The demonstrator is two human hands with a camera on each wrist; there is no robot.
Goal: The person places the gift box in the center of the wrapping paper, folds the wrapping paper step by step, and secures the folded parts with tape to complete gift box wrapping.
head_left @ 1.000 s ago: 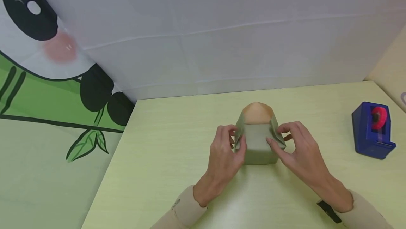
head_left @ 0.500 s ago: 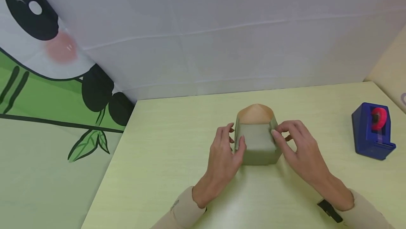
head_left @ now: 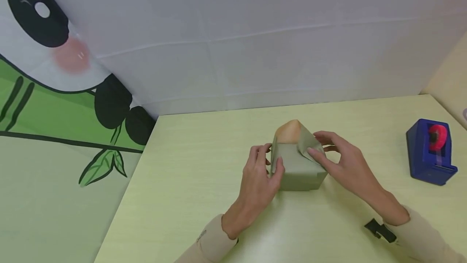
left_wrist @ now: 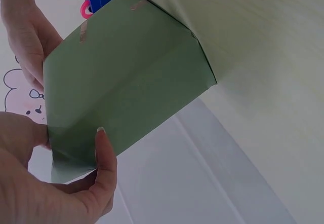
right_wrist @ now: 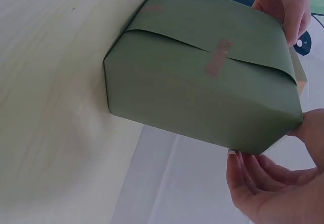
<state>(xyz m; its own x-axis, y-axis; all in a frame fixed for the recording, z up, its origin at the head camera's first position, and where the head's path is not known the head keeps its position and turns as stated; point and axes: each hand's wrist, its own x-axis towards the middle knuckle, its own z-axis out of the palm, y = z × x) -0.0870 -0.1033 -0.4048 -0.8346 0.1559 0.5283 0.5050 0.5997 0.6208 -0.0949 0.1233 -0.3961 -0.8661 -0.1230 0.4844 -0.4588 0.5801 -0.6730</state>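
A box-shaped parcel wrapped in green paper (head_left: 300,176) stands on the table, its upper back showing a tan inner face (head_left: 288,132). My left hand (head_left: 255,184) grips its left side, thumb on the front and fingers round the side edge; the left wrist view shows the paper's corner pinched there. With thumb and fingers my right hand (head_left: 346,165) pinches the right paper flap (head_left: 308,145), which leans inward over part of the tan face. Strips of clear reddish tape (right_wrist: 218,58) cross a paper seam on the front, seen in the right wrist view.
A blue tape dispenser (head_left: 423,153) with a red-cored roll stands at the table's right. Behind the pale wooden table (head_left: 204,153) hangs a white cloth backdrop (head_left: 255,64) with a cartoon print on the left.
The right flap has first stood up against the side and now folds inward and left under my right hand, covering part of the tan face. My left hand stays nearly in place.
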